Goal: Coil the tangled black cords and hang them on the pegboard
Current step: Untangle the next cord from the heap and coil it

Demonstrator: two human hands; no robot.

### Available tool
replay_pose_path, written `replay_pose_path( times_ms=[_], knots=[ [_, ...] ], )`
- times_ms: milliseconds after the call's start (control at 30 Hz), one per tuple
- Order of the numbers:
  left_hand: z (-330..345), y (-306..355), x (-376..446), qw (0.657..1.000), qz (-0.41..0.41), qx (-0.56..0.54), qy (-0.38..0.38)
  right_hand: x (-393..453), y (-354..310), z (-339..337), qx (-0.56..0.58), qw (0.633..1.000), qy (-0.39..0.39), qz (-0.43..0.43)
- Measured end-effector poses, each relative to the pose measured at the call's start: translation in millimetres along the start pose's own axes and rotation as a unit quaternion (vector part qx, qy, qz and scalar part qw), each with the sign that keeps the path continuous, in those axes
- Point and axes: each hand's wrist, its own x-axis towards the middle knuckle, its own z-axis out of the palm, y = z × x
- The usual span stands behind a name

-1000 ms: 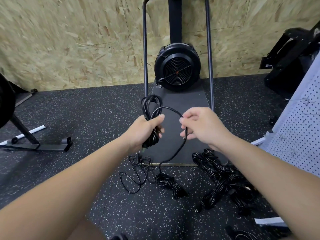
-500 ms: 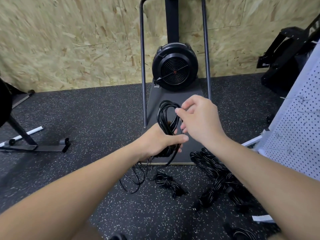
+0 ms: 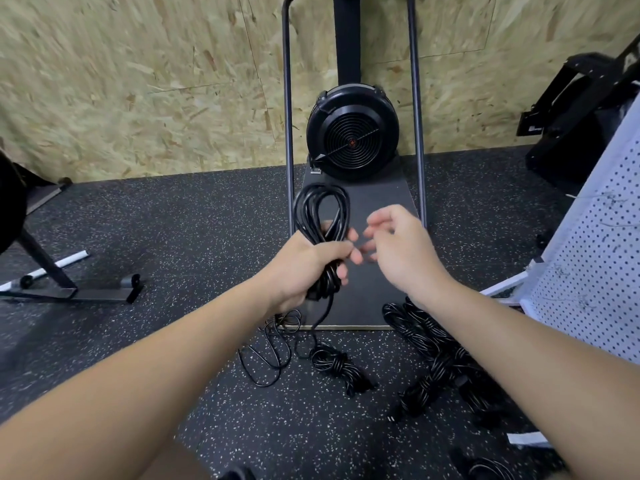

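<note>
left hand point(image 3: 304, 268): fist-gripped | right hand point(image 3: 401, 251): loosely curled, holding nothing

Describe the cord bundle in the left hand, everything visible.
The cord bundle is glossy black cable, wound into several long loops that stand up above the left hand, which grips them round the middle. The gathered lower ends bunch below the fist. One tail hangs down to more loose cord on the speckled floor, so coiling looks unfinished. The right hand is close by, blurred, not touching it. No plug can be made out.

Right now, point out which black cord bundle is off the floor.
The looped coil gripped in the left hand; the other bundles lie on the floor.
</note>
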Motion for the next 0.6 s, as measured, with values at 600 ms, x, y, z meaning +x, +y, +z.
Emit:
replay_pose_path(
  times_ms=[600],
  knots=[
    [-34.3, 15.4, 16.0, 0.981, 0.031, -0.041, 0.189, -6.6, 23.2, -5.7, -0.051, 0.860, -0.492, 0.126]
  ],
)
